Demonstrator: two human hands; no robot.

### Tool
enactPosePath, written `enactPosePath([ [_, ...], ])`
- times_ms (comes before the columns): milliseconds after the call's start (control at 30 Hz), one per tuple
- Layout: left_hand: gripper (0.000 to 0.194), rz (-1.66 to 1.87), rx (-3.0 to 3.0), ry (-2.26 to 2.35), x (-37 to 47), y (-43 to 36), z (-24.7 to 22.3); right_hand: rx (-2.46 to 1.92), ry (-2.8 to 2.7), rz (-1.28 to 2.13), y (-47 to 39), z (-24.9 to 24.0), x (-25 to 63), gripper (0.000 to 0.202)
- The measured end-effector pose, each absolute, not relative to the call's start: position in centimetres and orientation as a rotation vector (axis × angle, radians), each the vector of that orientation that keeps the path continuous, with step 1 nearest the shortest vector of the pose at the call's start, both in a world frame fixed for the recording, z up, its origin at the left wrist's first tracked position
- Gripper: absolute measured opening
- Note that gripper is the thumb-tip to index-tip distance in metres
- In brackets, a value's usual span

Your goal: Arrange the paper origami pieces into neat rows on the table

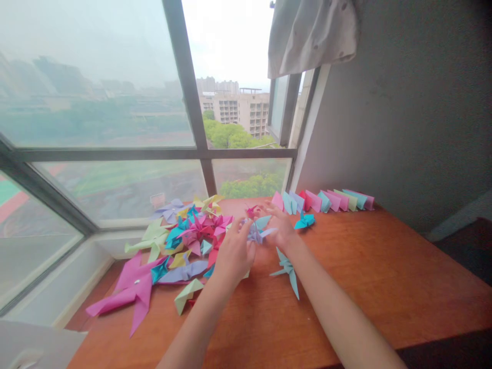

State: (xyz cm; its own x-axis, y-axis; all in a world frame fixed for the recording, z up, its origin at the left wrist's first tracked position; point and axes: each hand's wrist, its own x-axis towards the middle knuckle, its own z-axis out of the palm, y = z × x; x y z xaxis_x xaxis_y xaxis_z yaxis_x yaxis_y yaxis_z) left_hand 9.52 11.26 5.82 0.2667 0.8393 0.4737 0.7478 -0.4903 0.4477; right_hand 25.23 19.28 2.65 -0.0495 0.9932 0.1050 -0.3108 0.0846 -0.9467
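My left hand [235, 250] and my right hand [280, 225] are close together over the middle of the wooden table [346, 277]. Between them is a lavender folded paper piece [255, 233], with my left fingers curled at its left side. My right fingers are spread and bent above its right side; whether they touch it is unclear. A light blue paper piece [263, 222] and a small crimson one [251, 210] show just behind. Below my right hand lies a pale teal paper crane [287, 271].
Left of my hands spreads a heap of folded papers, with a large magenta pinwheel [134, 287] and a pale green folded piece [188, 294]. A blue crane [305, 221] sits near a row of standing folded papers [334, 201] at the back right. Windows border the table.
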Motion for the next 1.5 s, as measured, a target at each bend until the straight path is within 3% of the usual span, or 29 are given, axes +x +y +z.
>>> enactPosePath([
  [200, 0.024, 0.901, 2.447, 1.417, 4.6, 10.3, 7.1, -1.176, -1.219, 0.973, 21.2, 3.0, 27.3, 0.027],
  [433, 0.022, 1.025, 2.46, 1.314, 6.1, 9.8, 6.5, -1.425, -1.3, 0.595, 17.8, 2.2, 37.9, 0.034],
  [700, 0.023, 1.078, 2.489, 1.226, 7.2, 9.2, 6.1, -1.592, -1.378, 0.378, 17.2, -0.8, 39.1, 0.03],
  [900, 0.021, 1.156, 2.468, 1.338, 4.9, 8.8, 5.3, -1.636, -1.377, 0.414, 18.5, -1.0, 36.7, 0.015],
  [1300, 0.032, 0.96, 2.363, 1.216, 5.0, 8.3, 4.0, -1.135, -1.496, 0.888, 23.0, 5.2, 22.3, 0.04],
  [1400, 0.033, 0.937, 2.366, 1.179, 4.9, 7.9, 4.2, -1.087, -1.47, 1.003, 21.8, 5.7, 22.2, 0.041],
  [1500, 0.031, 0.945, 2.388, 1.223, 4.1, 7.4, 4.2, -1.27, -1.581, 0.883, 18.4, 5.0, 25.8, 0.038],
])
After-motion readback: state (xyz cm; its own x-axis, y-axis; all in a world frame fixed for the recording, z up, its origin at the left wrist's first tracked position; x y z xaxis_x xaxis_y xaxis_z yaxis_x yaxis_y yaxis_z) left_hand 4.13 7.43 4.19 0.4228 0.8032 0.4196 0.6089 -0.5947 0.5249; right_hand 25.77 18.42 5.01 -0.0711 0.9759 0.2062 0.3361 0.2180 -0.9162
